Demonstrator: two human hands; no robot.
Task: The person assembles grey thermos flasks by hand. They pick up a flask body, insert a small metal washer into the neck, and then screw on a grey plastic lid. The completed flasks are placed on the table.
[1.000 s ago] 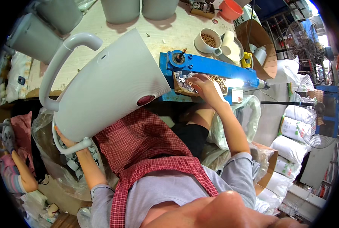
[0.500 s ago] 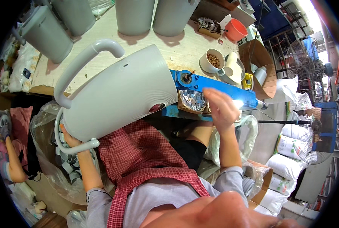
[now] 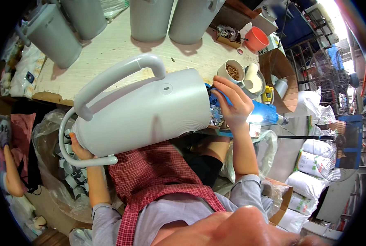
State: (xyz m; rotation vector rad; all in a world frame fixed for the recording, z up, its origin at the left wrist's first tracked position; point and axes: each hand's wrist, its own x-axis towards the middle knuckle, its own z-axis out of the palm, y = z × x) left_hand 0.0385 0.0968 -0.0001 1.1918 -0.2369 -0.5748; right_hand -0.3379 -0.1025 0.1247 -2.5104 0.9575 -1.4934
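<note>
A large light-grey jug shell (image 3: 150,108) lies tilted on its side across my lap and the table edge. A thick curved handle (image 3: 113,76) is along its upper side, and a thin hoop (image 3: 61,139) is at its left end. My left hand (image 3: 81,148) is closed around that left end from below. Just beyond the shell's right end, my right hand (image 3: 237,105) is raised with thumb and fingers pinched together near a blue machine arm (image 3: 269,112). What the fingertips hold is too small to make out. Below them, small metal parts (image 3: 216,117) are partly hidden.
Several grey jug shells (image 3: 148,20) stand along the table's far side. A cup of brass-coloured screws (image 3: 233,70), a red bowl (image 3: 257,39) and a small parts box (image 3: 228,36) are at right. Left, a plastic bag holds grey pieces (image 3: 74,180); another person's gloved hand (image 3: 3,131) shows beyond.
The shell has turned about its length, bringing its small slot toward me and the round dark window underneath, and shifted right. My right hand has moved left to its end, fingers now pinched.
</note>
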